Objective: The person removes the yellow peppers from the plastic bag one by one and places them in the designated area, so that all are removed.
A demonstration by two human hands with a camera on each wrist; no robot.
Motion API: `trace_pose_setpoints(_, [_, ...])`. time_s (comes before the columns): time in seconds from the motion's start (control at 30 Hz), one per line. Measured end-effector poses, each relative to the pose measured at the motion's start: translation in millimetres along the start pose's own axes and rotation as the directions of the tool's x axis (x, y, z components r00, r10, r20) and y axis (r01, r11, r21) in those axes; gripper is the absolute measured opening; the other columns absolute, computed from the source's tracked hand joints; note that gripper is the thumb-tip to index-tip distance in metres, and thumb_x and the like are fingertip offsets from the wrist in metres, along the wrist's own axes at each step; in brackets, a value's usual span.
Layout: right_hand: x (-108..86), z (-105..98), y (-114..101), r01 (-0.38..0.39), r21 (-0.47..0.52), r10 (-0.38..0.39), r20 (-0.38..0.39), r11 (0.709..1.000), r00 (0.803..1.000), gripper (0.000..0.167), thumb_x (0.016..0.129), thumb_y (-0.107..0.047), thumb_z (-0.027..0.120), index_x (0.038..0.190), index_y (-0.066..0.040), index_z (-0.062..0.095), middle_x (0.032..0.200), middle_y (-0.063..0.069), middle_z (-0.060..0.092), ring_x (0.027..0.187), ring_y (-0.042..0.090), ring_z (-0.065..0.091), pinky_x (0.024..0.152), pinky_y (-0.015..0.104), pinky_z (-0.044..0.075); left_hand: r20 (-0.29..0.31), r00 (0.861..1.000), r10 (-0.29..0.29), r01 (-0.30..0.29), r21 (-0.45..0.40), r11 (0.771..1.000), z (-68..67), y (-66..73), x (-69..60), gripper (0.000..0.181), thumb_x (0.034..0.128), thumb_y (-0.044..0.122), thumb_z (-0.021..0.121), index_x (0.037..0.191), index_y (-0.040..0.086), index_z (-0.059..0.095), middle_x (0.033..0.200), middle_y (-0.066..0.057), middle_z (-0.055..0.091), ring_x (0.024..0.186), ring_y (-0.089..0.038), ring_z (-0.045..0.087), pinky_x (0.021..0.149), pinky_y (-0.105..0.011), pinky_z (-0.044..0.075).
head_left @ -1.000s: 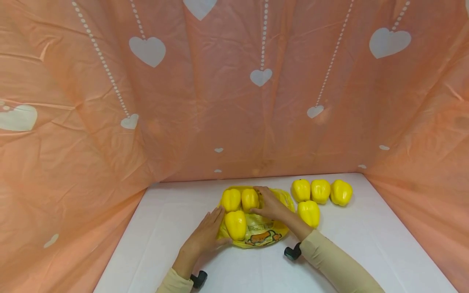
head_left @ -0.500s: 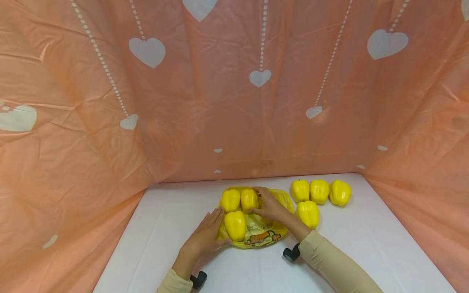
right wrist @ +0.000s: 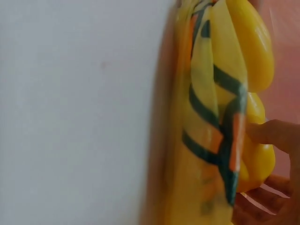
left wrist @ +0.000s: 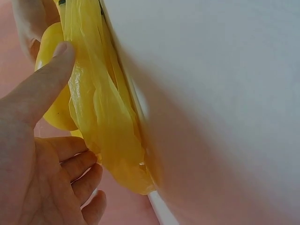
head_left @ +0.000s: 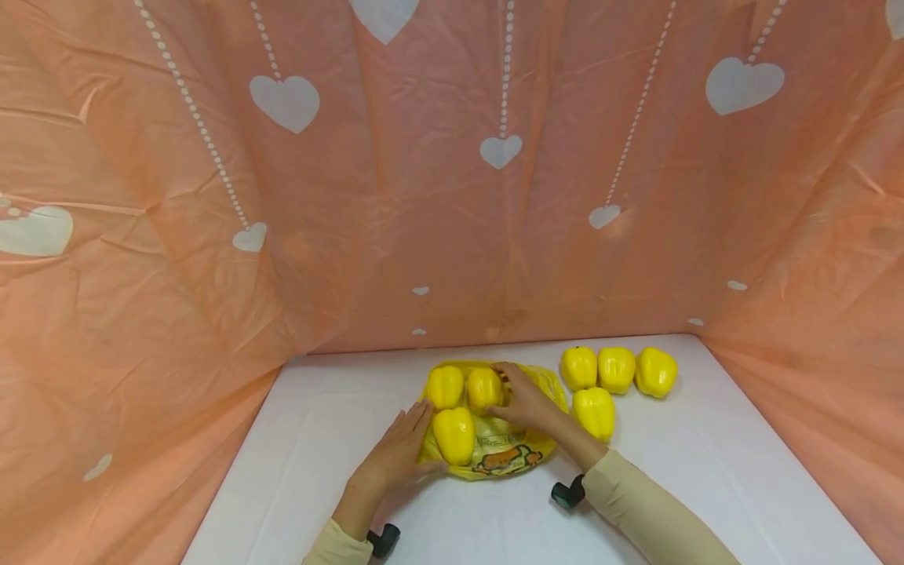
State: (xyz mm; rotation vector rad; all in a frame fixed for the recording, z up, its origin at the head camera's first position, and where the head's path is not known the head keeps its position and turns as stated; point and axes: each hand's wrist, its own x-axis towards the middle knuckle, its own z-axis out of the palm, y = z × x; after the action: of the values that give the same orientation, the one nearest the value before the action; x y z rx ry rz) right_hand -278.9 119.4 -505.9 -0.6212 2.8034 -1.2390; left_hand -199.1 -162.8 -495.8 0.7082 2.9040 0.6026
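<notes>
A yellow printed plastic bag lies flat, with three yellow bell peppers on it: one at the back left, one at the back right and one in front. My right hand holds the back-right pepper; in the right wrist view the thumb of that hand presses this pepper, fingers on its far side. At the bag's left edge rests my left hand, fingers extended. The left wrist view has this hand beside the bag's folds, thumb touching them.
Right of the bag, several more yellow peppers stand on the white table: three in a back row and one in front. A peach curtain with white hearts surrounds the table's back and sides.
My right hand and the back-right pepper have shifted slightly right and toward the near side, widening the gap to its left neighbour. My left hand has stayed in place.
</notes>
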Motion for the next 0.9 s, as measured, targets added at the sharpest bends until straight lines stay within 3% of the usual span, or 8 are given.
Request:
trace_pose_setpoints(0.67, [-26.3, -31.2, -8.9, 0.086, -0.027, -0.088, -0.06, 0.996, 0.994, 0.079, 0.091, -0.02, 0.087, 0.157, -0.004, 0.046, 0.148, 0.018, 0.057, 0.131, 0.036, 0.06, 0.111, 0.056, 0.055, -0.013, 1.0, 0.001, -0.001, 0.018, 1.0, 1.5, -0.8, -0.5, 0.104, 0.0934, 0.045, 0.083, 0.164, -0.01, 0.03, 0.174, -0.025, 0.027, 0.162, -0.039, 0.025, 0.135, -0.054, 0.018])
trace_pose_setpoints(0.9, [-40.9, -44.1, -15.8, 0.075, -0.057, -0.079, -0.076, 0.996, 0.994, 0.08, 0.09, -0.023, 0.088, 0.157, -0.006, 0.047, 0.151, 0.018, 0.056, 0.135, 0.038, 0.057, 0.114, 0.061, 0.051, -0.021, 1.0, 0.017, -0.017, 0.012, 1.0, 1.5, -1.1, -2.2, 0.105, 0.0924, 0.045, 0.084, 0.163, -0.011, 0.031, 0.173, -0.027, 0.027, 0.162, -0.04, 0.026, 0.134, -0.055, 0.019])
